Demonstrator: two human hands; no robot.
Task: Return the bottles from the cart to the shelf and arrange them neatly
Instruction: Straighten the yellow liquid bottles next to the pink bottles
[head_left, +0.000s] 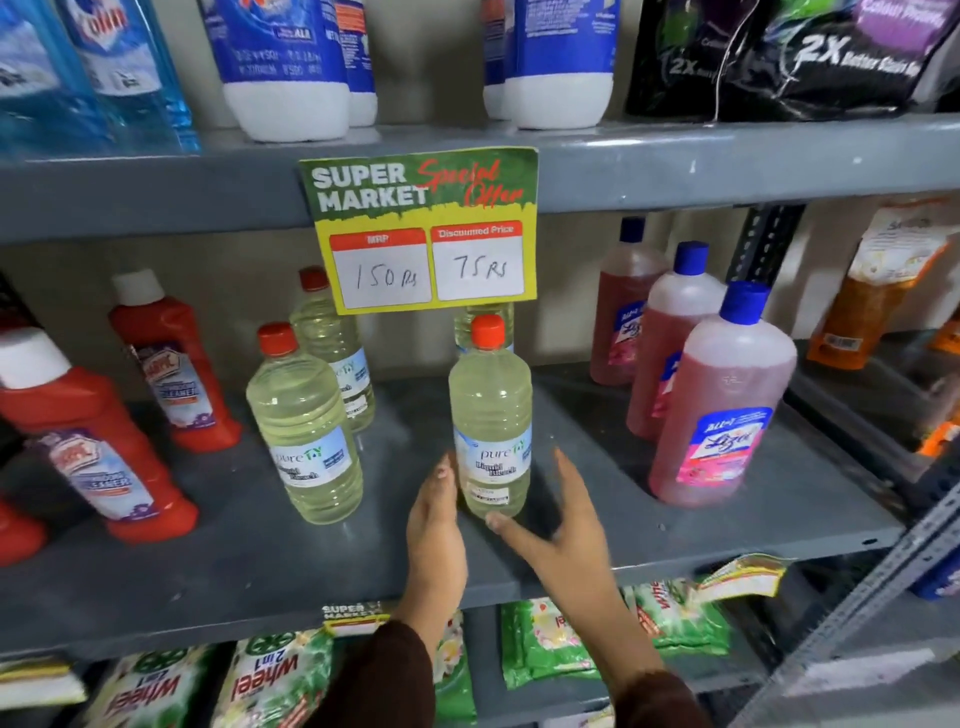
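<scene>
Bottle: bleach bottle (490, 415) upright on shelf (727, 499) (red cap).
Hands: left hand (435, 525) and right hand (558, 525) open, flanking its base, gripping nothing.

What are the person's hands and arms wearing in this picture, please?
Both hands, the left hand and the right hand, are bare, with no gloves, and I see no rings. Each forearm ends in a dark brown sleeve near the picture's bottom edge; the wrists show no watch or bracelet.

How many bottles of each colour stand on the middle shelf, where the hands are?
Red bottles, white caps: 3, one partly cut off at the left edge
Pale yellow bleach bottles: 4, one mostly hidden behind the price sign
Pink bottles, blue caps: 3
Total: 10
</scene>
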